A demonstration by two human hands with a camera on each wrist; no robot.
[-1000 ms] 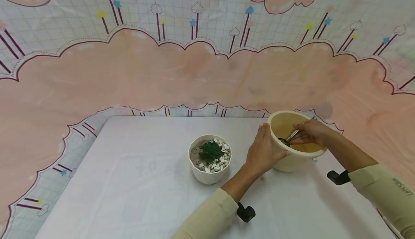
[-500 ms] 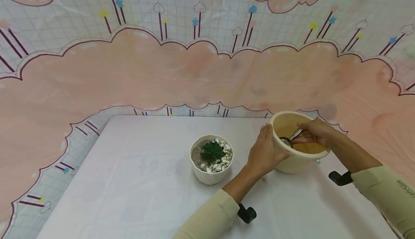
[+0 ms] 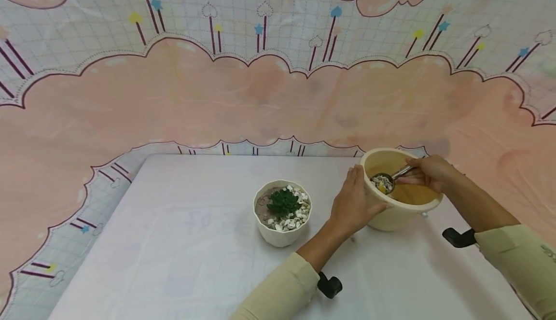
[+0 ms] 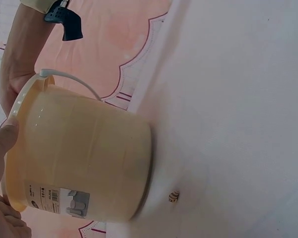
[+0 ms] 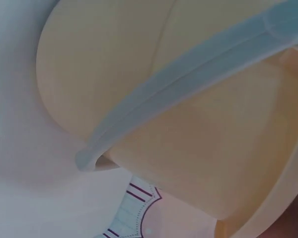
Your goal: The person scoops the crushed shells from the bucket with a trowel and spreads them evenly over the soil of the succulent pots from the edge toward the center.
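White table (image 3: 173,223); mid-frame, pot (image 3: 278,238) seemingly half covered: stones (image 3: 297,222) right, bare soil (image 3: 262,207) left; left grip (image 3: 354,204) holds bucket (image 3: 388,219), right grip (image 3: 434,173) clasps loaded spoon (image 3: 400,173).

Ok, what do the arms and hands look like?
The left sleeve and right sleeve are pale khaki, the right bearing a dark marking, unreadable here. A black fitting juts by the left cuff, another by the right. Left hand and right hand wear no gloves.

1. Worktop (image 3: 173,243): white, back edge meets the backdrop in the head view.
2. Backdrop (image 3: 260,103): peach cloud print, dark outlines, pale grid above.
3. Striped bit (image 4: 174,197), on the worktop. Maybe a shell, too small to tell.
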